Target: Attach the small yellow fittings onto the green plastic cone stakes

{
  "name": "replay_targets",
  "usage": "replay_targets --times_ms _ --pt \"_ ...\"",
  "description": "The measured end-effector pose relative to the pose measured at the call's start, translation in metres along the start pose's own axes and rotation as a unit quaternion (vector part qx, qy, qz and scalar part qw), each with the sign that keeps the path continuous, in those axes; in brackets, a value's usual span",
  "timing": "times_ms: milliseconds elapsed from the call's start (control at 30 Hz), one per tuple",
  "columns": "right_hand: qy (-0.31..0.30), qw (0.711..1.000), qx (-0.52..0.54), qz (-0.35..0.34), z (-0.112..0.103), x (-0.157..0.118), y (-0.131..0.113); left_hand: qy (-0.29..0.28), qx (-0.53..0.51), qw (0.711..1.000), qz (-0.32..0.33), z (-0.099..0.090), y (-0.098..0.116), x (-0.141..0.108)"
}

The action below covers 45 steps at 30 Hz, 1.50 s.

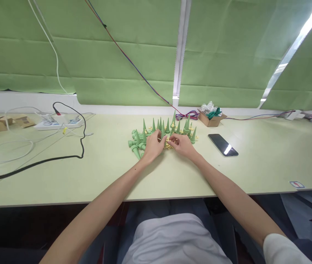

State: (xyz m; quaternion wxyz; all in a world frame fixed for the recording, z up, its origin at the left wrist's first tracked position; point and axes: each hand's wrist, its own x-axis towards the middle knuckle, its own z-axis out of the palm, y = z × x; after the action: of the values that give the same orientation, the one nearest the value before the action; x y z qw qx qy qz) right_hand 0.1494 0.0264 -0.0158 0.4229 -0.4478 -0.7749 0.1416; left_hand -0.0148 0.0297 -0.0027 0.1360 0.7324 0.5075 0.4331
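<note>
Pointing up, green cone (163, 129) at left hand (154, 145), axis upright

Cones (167, 128) on table (112, 179), power strip (58, 125) to their left, phone (223, 145) right, box (211, 122) behind phone

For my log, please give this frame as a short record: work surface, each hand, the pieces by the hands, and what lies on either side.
Surface: pale table
Left hand: fingers bent among the pieces; grip unclear
Right hand: fingertips pinched close to the left hand's; anything held is too small to tell
Pieces: green cones, many upright, and small yellow parts
Right side: phone; cardboard box behind it
Left side: power strip, black cable
</note>
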Motion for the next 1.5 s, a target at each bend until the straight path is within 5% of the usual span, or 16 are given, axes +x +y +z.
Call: replay_targets --times_ms 1500 --pt "-0.038 0.998 -0.057 -0.010 0.0055 0.0005 0.0053 -0.016 -0.029 0.999 0.033 0.0052 0.0008 -0.0013"
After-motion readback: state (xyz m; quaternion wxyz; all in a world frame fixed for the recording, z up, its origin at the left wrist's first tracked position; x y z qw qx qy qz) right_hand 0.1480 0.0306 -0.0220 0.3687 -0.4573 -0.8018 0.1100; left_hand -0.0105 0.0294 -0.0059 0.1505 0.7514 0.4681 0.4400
